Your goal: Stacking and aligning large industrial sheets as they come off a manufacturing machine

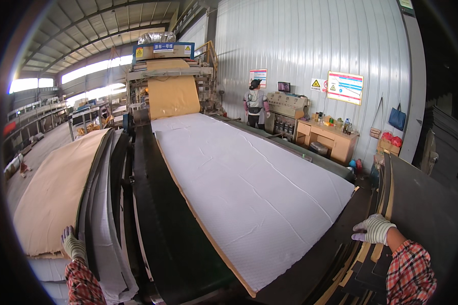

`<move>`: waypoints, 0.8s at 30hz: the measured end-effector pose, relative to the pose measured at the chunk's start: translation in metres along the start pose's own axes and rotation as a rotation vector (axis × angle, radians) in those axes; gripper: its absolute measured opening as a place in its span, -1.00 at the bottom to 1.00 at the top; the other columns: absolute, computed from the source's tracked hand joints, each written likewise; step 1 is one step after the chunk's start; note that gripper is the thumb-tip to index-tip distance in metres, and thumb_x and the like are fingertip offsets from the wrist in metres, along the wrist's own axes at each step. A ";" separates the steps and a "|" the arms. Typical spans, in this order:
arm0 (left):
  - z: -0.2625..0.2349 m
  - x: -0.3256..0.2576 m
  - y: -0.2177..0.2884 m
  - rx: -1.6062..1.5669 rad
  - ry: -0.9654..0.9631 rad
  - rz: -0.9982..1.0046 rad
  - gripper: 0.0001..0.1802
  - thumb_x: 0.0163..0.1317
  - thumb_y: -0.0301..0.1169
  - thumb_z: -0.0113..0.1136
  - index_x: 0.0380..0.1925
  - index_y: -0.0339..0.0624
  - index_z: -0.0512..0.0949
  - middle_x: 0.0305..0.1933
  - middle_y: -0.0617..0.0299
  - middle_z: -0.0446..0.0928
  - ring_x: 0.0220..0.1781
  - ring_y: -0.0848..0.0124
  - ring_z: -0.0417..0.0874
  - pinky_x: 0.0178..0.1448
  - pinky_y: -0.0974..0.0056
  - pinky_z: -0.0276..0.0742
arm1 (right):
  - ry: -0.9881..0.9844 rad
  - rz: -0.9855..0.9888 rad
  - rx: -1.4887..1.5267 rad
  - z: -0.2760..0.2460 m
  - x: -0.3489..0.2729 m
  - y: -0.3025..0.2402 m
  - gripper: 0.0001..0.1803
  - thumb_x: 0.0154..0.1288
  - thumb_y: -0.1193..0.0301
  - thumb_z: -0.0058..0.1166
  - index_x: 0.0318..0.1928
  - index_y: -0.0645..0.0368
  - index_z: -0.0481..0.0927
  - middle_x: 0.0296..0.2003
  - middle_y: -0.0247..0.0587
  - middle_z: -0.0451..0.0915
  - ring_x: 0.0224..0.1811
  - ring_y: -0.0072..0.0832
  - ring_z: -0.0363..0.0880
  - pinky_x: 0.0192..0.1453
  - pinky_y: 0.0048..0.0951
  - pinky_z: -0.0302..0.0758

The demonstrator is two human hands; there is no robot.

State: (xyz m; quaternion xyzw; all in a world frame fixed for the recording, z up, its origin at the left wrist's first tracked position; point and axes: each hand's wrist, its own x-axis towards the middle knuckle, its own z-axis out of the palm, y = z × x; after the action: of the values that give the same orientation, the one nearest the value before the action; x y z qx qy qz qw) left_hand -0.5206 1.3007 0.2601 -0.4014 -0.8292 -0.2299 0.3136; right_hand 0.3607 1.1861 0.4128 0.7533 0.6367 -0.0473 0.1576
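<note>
i have left hand (pixel 74 246) open on near right corner of tan stack (pixel 56 193); right hand (pixel 375 230) at left edge of dark stack (pixel 430 198), can't tell if gripping. white sheet (pixel 249 188) lies between them on belt (pixel 173 229), long axis running near to far, slanting left; right hand's nearer it.

1. Upper centre to right: pale, ribbed metal wall (pixel 295 46).
2. Upper left: arched roof (pixel 99 24) above bright windows (pixel 96 68).
3. Left: greyish floor (pixel 51 142).
4. Right of centre: wooden desk (pixel 344 146) beside the wall.
</note>
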 end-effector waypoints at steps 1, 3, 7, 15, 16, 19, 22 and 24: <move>-0.001 0.000 0.001 0.004 -0.006 -0.002 -0.48 0.03 -0.25 0.13 0.01 -0.25 0.43 0.11 0.01 0.42 0.19 0.14 0.37 0.31 0.10 0.15 | -0.002 0.001 0.006 0.000 0.000 -0.001 -0.28 0.16 -0.26 -0.24 0.10 0.00 0.47 0.04 -0.10 0.49 0.15 -0.05 0.32 0.30 -0.24 0.11; 0.000 0.000 -0.001 0.006 -0.005 -0.002 -0.48 0.03 -0.25 0.13 0.01 -0.25 0.43 0.11 0.01 0.42 0.19 0.14 0.37 0.31 0.10 0.15 | -0.004 0.002 0.012 -0.001 0.000 -0.001 -0.28 0.16 -0.26 -0.24 0.10 0.00 0.47 0.04 -0.10 0.49 0.16 -0.05 0.32 0.30 -0.24 0.11; 0.006 0.000 -0.005 0.007 0.007 0.001 -0.48 0.03 -0.25 0.13 0.01 -0.25 0.43 0.11 0.01 0.42 0.19 0.14 0.36 0.32 0.10 0.15 | -0.012 0.009 0.005 -0.002 0.000 -0.002 -0.28 0.16 -0.26 -0.23 0.10 -0.01 0.47 0.05 -0.10 0.48 0.17 -0.05 0.31 0.31 -0.24 0.10; 0.000 0.001 -0.001 -0.003 -0.021 -0.010 -0.46 0.03 -0.25 0.15 0.03 -0.24 0.42 0.12 0.00 0.41 0.20 0.14 0.36 0.33 0.10 0.13 | -0.011 0.009 -0.006 0.000 0.001 0.001 -0.27 0.15 -0.27 -0.24 0.11 -0.02 0.46 0.06 -0.11 0.47 0.18 -0.06 0.30 0.31 -0.24 0.09; -0.002 0.000 0.001 -0.002 -0.029 -0.014 -0.46 0.03 -0.25 0.15 0.03 -0.24 0.42 0.12 0.00 0.41 0.20 0.14 0.36 0.33 0.10 0.13 | -0.020 0.012 -0.001 -0.001 0.001 -0.001 -0.27 0.15 -0.27 -0.25 0.12 -0.02 0.46 0.07 -0.11 0.46 0.18 -0.06 0.30 0.32 -0.24 0.08; -0.012 -0.001 0.007 0.000 -0.046 -0.029 -0.46 0.03 -0.24 0.15 0.03 -0.24 0.42 0.13 0.00 0.41 0.20 0.14 0.36 0.33 0.10 0.13 | -0.029 0.015 -0.001 -0.001 0.002 -0.001 -0.26 0.15 -0.28 -0.26 0.12 -0.03 0.45 0.07 -0.11 0.46 0.19 -0.05 0.29 0.33 -0.23 0.07; -0.010 -0.001 0.005 0.004 -0.046 -0.030 -0.46 0.03 -0.23 0.14 0.03 -0.24 0.42 0.13 0.01 0.41 0.21 0.14 0.36 0.33 0.10 0.12 | -0.023 0.014 -0.004 -0.001 0.001 -0.001 -0.26 0.15 -0.28 -0.26 0.11 -0.02 0.46 0.07 -0.11 0.47 0.19 -0.05 0.29 0.33 -0.23 0.06; -0.005 0.000 0.004 0.004 -0.044 -0.024 -0.46 0.03 -0.23 0.14 0.03 -0.24 0.42 0.13 0.01 0.41 0.21 0.14 0.35 0.33 0.10 0.12 | -0.018 0.014 -0.003 -0.001 0.000 -0.001 -0.26 0.15 -0.28 -0.26 0.11 -0.02 0.46 0.06 -0.12 0.47 0.19 -0.05 0.29 0.33 -0.23 0.06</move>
State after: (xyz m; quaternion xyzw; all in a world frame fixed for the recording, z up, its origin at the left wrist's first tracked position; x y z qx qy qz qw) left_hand -0.5157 1.2997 0.2646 -0.3955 -0.8412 -0.2232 0.2935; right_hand 0.3596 1.1865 0.4136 0.7571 0.6300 -0.0521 0.1649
